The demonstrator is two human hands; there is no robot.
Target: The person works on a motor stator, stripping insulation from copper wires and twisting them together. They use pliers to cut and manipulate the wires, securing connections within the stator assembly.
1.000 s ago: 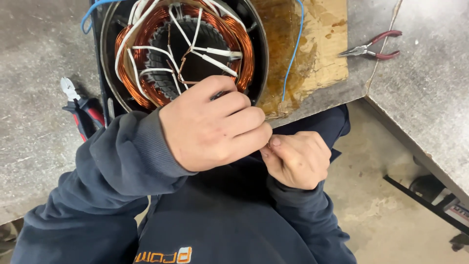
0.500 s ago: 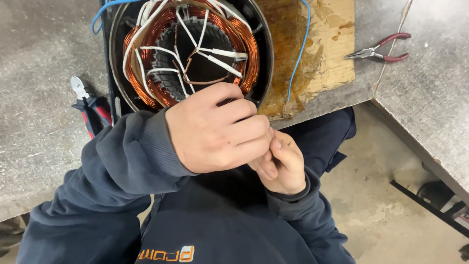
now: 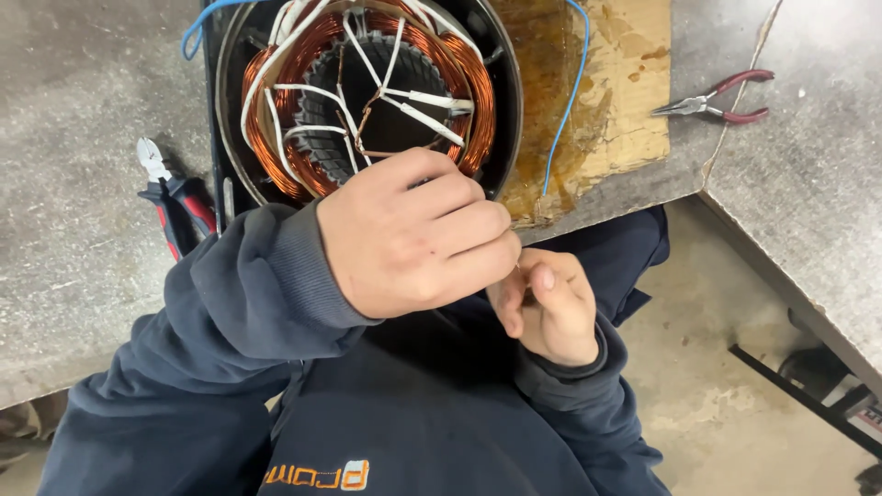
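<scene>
A round motor stator [image 3: 501,101] with copper windings [image 3: 276,138] and white sleeved leads [image 3: 427,99] lies on the bench in front of me. My left hand [image 3: 413,234] is closed in a fist over its near rim, and a thin bare copper wire [image 3: 367,115] runs from the stator's core down into it. My right hand [image 3: 547,308] sits just below and to the right, touching the left one, thumb and fingers pinched on the fine wire end between the two hands. My dark blue sleeves and sweatshirt fill the lower view.
Red-handled needle-nose pliers [image 3: 717,103] lie on the grey bench [image 3: 83,110] at the upper right. Red-and-black side cutters [image 3: 170,197] lie left of the stator. A blue wire [image 3: 565,101] hangs over a stained wooden board [image 3: 616,101]. Concrete floor [image 3: 717,367] lies lower right.
My right hand has closed in against the left fist and its thumb has lifted. The stator sits a little lower in view; the left hand keeps its grip.
</scene>
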